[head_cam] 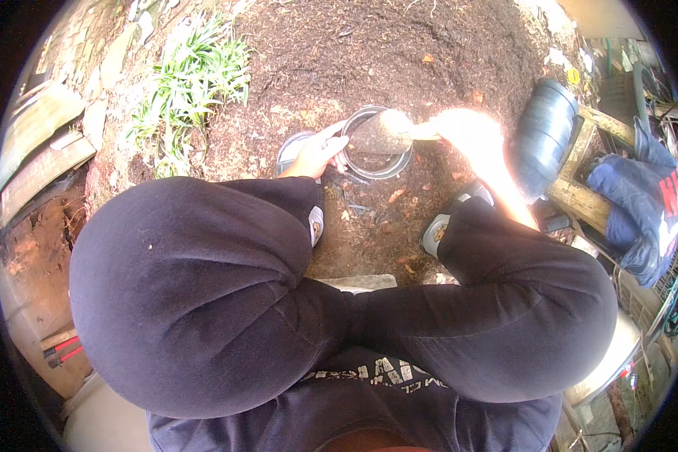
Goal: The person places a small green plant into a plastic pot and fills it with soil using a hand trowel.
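A round dark plant pot stands on the soil between my feet. My left hand holds its left rim, thumb on the edge and fingers against the outer wall. In my right hand, washed out by bright sunlight, is the light-coloured handle of a hand trowel. The trowel's blade points left over the pot's mouth, and its surface looks coated with soil. Much of the pot's inside is hidden beneath the blade, so its fill level cannot be told.
A strappy-leaved green plant grows at the left. Nested black nursery pots lie at the right, beside a wooden frame with a blue cloth. Boards edge the far left. Brown soil with dry leaves stretches ahead.
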The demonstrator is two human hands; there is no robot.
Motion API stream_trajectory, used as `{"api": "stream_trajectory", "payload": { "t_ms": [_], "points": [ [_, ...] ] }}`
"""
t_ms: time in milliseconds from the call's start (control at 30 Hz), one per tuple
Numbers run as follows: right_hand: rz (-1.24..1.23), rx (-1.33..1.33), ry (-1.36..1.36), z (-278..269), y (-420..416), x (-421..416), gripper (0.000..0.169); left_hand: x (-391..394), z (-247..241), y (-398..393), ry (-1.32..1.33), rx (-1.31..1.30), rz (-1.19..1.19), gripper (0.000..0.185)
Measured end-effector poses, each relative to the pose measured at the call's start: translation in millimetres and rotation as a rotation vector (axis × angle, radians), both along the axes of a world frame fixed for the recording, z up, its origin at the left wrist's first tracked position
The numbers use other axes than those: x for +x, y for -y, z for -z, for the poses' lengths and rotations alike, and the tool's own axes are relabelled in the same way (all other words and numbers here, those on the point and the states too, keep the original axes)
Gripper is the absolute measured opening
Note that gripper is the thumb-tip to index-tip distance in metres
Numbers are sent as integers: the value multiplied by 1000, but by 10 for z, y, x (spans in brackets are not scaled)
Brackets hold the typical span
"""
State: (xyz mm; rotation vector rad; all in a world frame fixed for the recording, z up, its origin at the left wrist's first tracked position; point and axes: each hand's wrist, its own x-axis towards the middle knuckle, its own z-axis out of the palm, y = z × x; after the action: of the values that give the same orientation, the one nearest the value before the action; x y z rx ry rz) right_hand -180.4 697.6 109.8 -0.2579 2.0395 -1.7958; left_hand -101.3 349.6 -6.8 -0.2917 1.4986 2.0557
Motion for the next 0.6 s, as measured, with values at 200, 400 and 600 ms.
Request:
{"api": "stream_trajectory", "payload": {
  "t_ms": [200, 400, 600],
  "points": [
    [49, -67, 38, 42, -90, 11, 20, -2, 24, 13, -15, -127, 27, 53],
    [-30, 147, -200, -113, -36, 58, 16, 46, 2, 0, -35, -125, -30, 53],
    [-46, 138, -128, -146, 115, 50, 14, 30, -24, 4, -32, -124, -15, 55]
  ]
}}
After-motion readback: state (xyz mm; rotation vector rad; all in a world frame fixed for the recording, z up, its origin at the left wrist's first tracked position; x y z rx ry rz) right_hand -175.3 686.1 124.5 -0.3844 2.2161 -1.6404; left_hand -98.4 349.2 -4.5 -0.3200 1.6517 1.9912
